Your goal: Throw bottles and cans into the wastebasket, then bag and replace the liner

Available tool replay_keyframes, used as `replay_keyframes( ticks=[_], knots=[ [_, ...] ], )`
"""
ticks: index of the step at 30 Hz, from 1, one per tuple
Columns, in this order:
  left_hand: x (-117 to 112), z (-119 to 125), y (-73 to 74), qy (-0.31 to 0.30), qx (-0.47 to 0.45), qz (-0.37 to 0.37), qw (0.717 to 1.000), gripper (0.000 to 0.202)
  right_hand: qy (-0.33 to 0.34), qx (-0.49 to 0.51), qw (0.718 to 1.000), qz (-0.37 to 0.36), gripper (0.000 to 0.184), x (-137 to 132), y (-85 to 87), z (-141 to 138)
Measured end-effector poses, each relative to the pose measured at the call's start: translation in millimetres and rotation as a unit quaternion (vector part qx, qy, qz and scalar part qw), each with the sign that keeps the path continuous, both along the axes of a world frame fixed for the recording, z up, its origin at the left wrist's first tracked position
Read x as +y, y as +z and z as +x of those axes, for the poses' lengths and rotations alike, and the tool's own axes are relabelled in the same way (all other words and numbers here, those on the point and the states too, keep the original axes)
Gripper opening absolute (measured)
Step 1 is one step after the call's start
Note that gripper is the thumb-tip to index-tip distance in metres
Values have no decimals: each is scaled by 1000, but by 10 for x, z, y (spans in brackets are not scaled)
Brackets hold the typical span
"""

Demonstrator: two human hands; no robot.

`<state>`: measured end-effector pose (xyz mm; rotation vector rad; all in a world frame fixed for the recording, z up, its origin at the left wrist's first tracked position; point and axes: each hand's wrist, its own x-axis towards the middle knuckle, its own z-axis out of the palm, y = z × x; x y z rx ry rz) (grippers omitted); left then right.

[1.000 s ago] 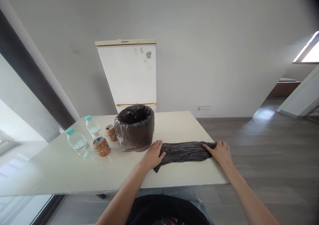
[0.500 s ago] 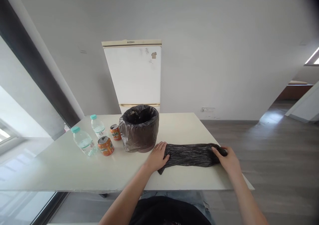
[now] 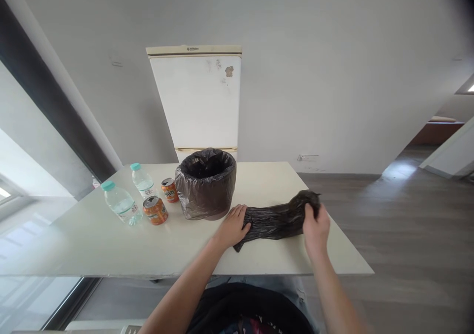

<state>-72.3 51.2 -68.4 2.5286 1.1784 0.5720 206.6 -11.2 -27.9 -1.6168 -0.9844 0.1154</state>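
We have a black plastic bag (image 3: 272, 222) laid lengthwise across the right part of a pale table (image 3: 192, 252), folded into a long, wrinkled strip. Our left hand (image 3: 232, 224) rests flat on its left end, fingers together and thumb spread away from them, with a dark corner of the plastic poking out below the thumb. Our right hand (image 3: 317, 224) is closed on the other end, thumb in front, and there the plastic bunches up and stands higher than the rest. Our two hands are well apart, with the strip stretching between them. Just beyond our left hand we see a bin (image 3: 205, 193) standing upright, lined with a thin dark bag folded over its rim. Left of the bin are two orange cans, the nearer can (image 3: 155, 210) and the farther can (image 3: 170, 190), both upright. Beside them we find two clear bottles with teal caps, a nearer bottle (image 3: 121, 203) and a farther bottle (image 3: 142, 181). Behind the table stands a white refrigerator (image 3: 196, 102) against a grey wall (image 3: 314, 77).
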Motion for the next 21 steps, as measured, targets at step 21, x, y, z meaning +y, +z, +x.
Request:
replay_keyframes(
  ticks=[21],
  knots=[
    [61, 13, 27, 65, -122, -80, 987, 55, 341, -376, 845, -169, 87, -71, -535, -1169]
  ],
)
